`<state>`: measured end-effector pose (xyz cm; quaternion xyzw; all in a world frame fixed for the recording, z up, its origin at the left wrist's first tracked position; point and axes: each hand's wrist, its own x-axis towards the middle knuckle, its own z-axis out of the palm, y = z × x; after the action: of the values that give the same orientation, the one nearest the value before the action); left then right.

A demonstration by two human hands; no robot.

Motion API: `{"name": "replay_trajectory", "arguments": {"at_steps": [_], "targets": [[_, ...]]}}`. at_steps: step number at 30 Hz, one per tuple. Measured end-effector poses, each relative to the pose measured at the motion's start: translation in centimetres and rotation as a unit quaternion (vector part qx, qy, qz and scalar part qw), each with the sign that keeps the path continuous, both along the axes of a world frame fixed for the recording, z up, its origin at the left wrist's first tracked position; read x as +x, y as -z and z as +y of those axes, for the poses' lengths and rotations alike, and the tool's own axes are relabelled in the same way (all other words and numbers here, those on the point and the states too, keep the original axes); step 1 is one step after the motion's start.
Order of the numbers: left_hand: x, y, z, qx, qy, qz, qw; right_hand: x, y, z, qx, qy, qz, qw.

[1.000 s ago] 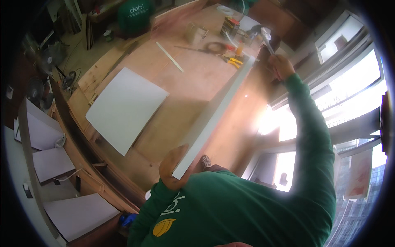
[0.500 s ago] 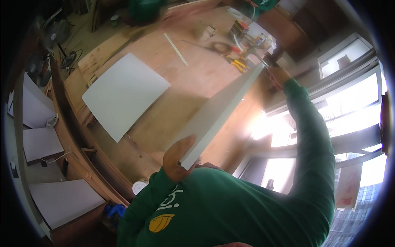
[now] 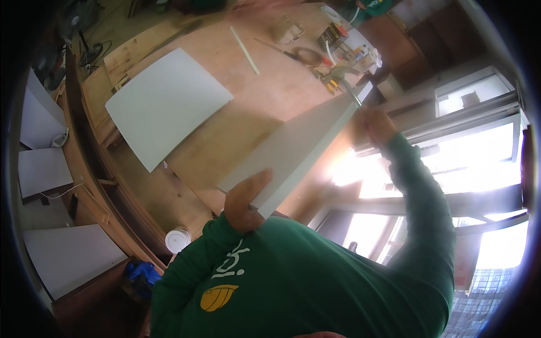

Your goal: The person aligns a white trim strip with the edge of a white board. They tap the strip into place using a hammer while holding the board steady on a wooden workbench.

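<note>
Left hand clamped on a tilted white panel over the worktop, right hand wrapped round a hammer: apparently a hammering step, calling for steady support.

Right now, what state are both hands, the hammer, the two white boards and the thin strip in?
Left hand: gripping the held white board's near end.
Right hand: closed around the hammer's handle.
Hammer: held; contact with board unclear.
Held white board: gripped at one end.
Other white board: lying flat.
Thin strip: lying on the table.
</note>
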<state>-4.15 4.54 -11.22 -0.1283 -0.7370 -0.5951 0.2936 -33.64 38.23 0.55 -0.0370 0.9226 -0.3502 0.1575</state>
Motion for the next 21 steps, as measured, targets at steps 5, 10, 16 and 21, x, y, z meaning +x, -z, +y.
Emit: {"name": "replay_trajectory", "arguments": {"at_steps": [5, 10, 16, 21], "targets": [[0.1, 0.5, 0.4, -0.012, -0.013, 0.005, 1.000, 4.8, -1.5, -3.2, 0.057, -0.056, -0.020, 0.997], [0.4, 0.8, 0.7, -0.002, -0.018, 0.003, 1.000, 10.4, -2.7, -6.1, 0.035, -0.045, -0.059, 0.997], [0.5, 1.2, 0.9, -0.005, -0.027, 0.001, 1.000, 15.7, -3.3, -8.1, -0.048, -0.037, -0.123, 0.991], [0.4, 1.1, 1.0, -0.008, -0.030, 0.008, 0.999, 19.2, -3.3, -9.9, -0.007, -0.186, 0.008, 0.982]]}}
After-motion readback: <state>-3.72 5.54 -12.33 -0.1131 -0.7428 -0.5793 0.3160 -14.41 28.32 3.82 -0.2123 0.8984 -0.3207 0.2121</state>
